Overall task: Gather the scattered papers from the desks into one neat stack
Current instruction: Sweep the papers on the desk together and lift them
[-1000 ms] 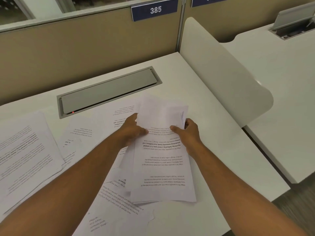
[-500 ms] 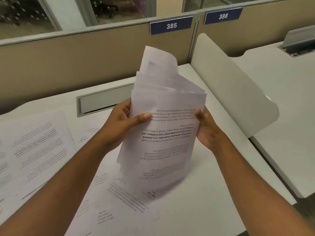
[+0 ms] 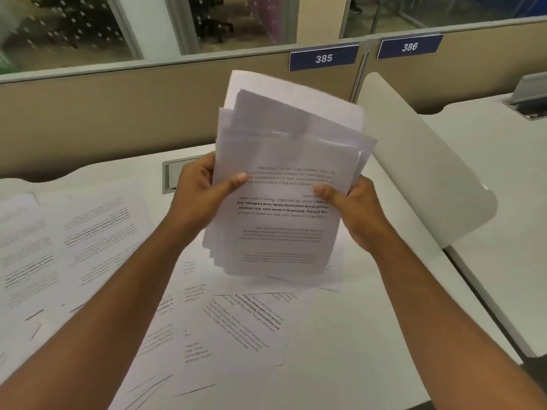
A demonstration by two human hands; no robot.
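A loose bundle of printed papers [image 3: 284, 184] stands nearly upright above the white desk [image 3: 349, 359], its sheets fanned and uneven at the top. My left hand [image 3: 201, 196] grips the bundle's left edge, thumb across the front page. My right hand [image 3: 352, 208] grips the right edge, thumb on the text. Several more printed sheets [image 3: 236, 324] lie scattered flat on the desk under and in front of the bundle, and others [image 3: 74, 238] spread out at the left.
A grey cable hatch [image 3: 170, 176] is set in the desk behind my left hand. A white rounded divider [image 3: 414, 161] separates this desk from the neighbouring desk [image 3: 503, 202] on the right. A beige partition with signs 385 and 386 runs along the back.
Both hands have lifted the bundle from lying flat on the desk to nearly upright, higher above it. The view has tilted up, showing more of the partition.
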